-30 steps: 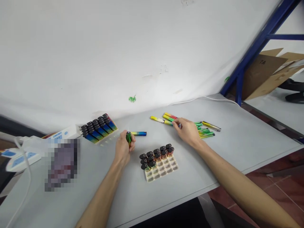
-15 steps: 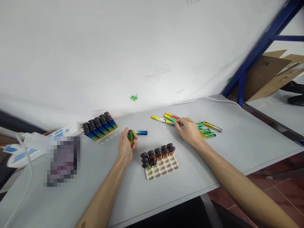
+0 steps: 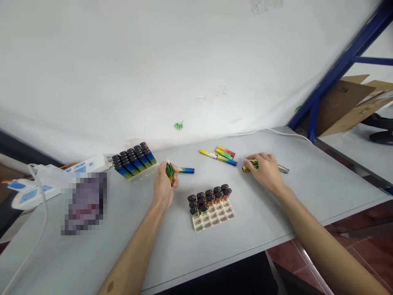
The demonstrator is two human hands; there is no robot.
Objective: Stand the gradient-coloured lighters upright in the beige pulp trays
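Note:
My left hand (image 3: 164, 182) is wrapped around a green and yellow lighter (image 3: 170, 172), held upright with a small flame at its top. Just behind that hand, a blue and yellow lighter (image 3: 186, 170) lies on the table. My right hand (image 3: 264, 170) rests low over the right side, its fingers curled round a shiny green-yellow lighter (image 3: 246, 169). Most of the lighters under it are hidden. In front of my hands sits a cream holed tray (image 3: 215, 223), with several black-topped lighters (image 3: 210, 197) standing in its far and left holes.
Full rows of blue lighters (image 3: 135, 162) stand in another tray by the wall. Several loose colored lighters (image 3: 225, 153) lie at the middle back. Power strips (image 3: 80, 168) and a blurred dark item (image 3: 86, 205) are at left. A blue metal frame (image 3: 313, 114) rises at right.
A flame now shows on the lighter in my left hand. My right hand has moved right, off the yellow and blue lighters and onto the green ones. The view has shifted slightly.

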